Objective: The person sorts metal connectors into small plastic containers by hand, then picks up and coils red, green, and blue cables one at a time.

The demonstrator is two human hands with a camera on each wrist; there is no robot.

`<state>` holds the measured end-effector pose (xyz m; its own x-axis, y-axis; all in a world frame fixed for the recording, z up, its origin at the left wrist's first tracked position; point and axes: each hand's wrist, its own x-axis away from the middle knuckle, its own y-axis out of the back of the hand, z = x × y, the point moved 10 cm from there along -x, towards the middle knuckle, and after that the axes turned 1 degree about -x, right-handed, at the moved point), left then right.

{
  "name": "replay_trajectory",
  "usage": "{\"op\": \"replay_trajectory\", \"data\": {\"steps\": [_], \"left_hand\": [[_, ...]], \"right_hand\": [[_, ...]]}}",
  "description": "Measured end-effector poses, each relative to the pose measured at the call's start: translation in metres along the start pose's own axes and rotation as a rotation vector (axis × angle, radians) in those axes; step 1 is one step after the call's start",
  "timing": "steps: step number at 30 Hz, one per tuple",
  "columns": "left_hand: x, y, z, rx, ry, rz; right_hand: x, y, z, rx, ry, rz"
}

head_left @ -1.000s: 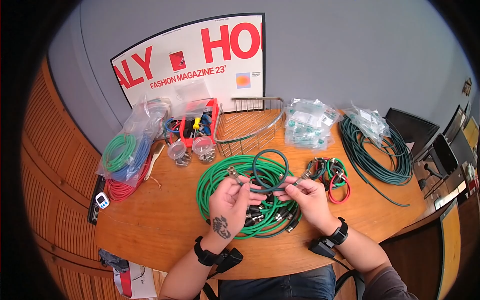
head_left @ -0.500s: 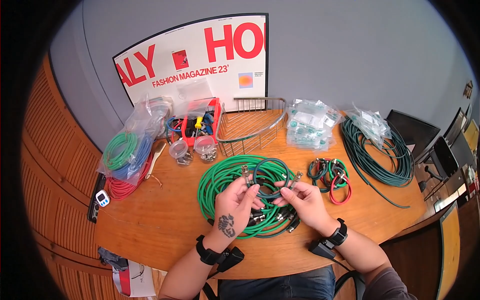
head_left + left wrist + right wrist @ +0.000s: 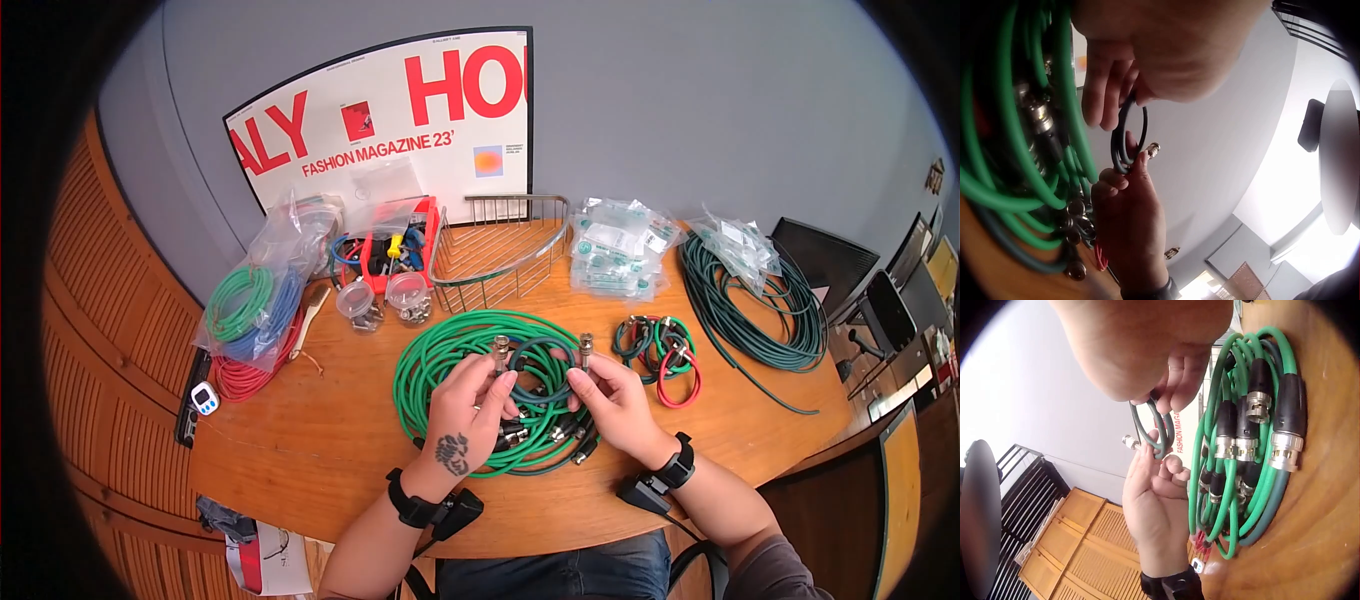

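A short dark green cable is coiled in a small loop between the two hands. My left hand pinches it near one metal connector, and my right hand pinches it near the other metal connector. Both connectors point up. In the left wrist view the cable hangs between the hands. Below the hands lies a big coil of bright green cable; its black-booted connectors show large in the right wrist view.
Small red and green cables lie right of the coil, a dark green coil farther right. Behind stand a wire basket, plastic bags, two small jars and a red bin. Bagged cables lie left.
The two connectors have turned from outward slants to upright, and the cable loop between the hands has become smaller and lower. The hands have come slightly closer together.
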<state>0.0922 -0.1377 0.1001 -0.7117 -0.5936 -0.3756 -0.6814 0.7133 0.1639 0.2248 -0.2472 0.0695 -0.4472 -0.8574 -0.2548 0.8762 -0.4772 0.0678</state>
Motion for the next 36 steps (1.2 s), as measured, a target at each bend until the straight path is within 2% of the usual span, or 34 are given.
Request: {"op": "replay_trajectory", "data": {"steps": [2, 4, 5, 7, 8, 9, 10, 11, 13, 16, 19, 20, 22, 23, 25, 26, 28, 29, 31, 32, 34, 36], "left_hand": [[0.001, -0.001, 0.003, 0.035, 0.04, 0.022], [0.002, -0.004, 0.006, 0.069, 0.079, 0.043], [0.004, -0.004, 0.009, 0.125, 0.101, 0.035], [0.005, -0.005, 0.01, 0.18, 0.123, 0.027], [0.006, -0.005, 0.012, 0.206, 0.153, 0.032], [0.007, -0.005, 0.014, 0.231, 0.183, 0.038], [0.008, -0.006, 0.014, 0.23, 0.182, 0.039], [0.009, -0.007, 0.012, 0.255, 0.168, 0.051], [0.011, -0.01, 0.011, 0.28, 0.155, 0.062], [0.011, -0.01, 0.005, 0.333, 0.092, 0.036], [0.012, -0.015, -0.004, 0.173, 0.012, 0.092], [0.012, -0.016, -0.005, 0.147, 0.003, 0.102], [0.012, -0.018, -0.006, 0.12, -0.007, 0.113], [0.013, -0.02, -0.012, 0.07, -0.047, 0.125], [0.014, -0.023, -0.015, 0.022, -0.087, 0.136], [0.015, -0.024, -0.012, 0.044, -0.072, 0.139], [0.015, -0.024, -0.009, 0.065, -0.06, 0.137], [0.014, -0.021, -0.002, 0.185, 0.019, 0.109], [0.012, -0.018, 0.008, 0.322, 0.148, 0.099], [0.011, -0.017, 0.01, 0.322, 0.147, 0.094], [0.012, -0.031, 0.019, 0.403, 0.231, 0.202], [0.013, -0.034, 0.018, 0.344, 0.239, 0.228]], "right_hand": [[0.0, -0.001, 0.005, 0.05, 0.039, 0.005], [0.002, 0.004, 0.019, 0.052, 0.085, -0.103], [0.002, 0.005, 0.018, 0.052, 0.085, -0.103], [0.004, 0.006, 0.027, 0.173, 0.216, -0.084], [0.004, 0.008, 0.026, 0.173, 0.217, -0.085], [0.007, 0.006, 0.036, 0.257, 0.328, -0.077], [0.01, 0.002, 0.046, 0.34, 0.438, -0.069], [0.01, 0.002, 0.048, 0.341, 0.439, -0.07], [0.016, -0.006, 0.067, 0.388, 0.572, -0.039], [0.017, -0.01, 0.071, 0.454, 0.597, 0.012], [0.021, -0.005, 0.072, 0.525, 0.618, -0.049], [0.021, -0.006, 0.071, 0.524, 0.618, -0.051], [0.02, 0.007, 0.069, 0.431, 0.578, -0.216], [0.021, 0.005, 0.07, 0.432, 0.578, -0.217], [0.013, 0.017, 0.052, 0.253, 0.352, -0.275], [0.013, 0.02, 0.05, 0.254, 0.352, -0.274], [0.008, 0.014, 0.041, 0.382, 0.353, -0.182], [0.008, 0.012, 0.041, 0.382, 0.355, -0.178], [0.005, 0.003, 0.028, 0.107, 0.261, -0.073], [0.005, 0.002, 0.029, 0.106, 0.262, -0.068], [0.006, -0.012, 0.023, -0.11, 0.183, 0.101], [0.006, -0.015, 0.021, -0.119, 0.14, 0.139]]}}
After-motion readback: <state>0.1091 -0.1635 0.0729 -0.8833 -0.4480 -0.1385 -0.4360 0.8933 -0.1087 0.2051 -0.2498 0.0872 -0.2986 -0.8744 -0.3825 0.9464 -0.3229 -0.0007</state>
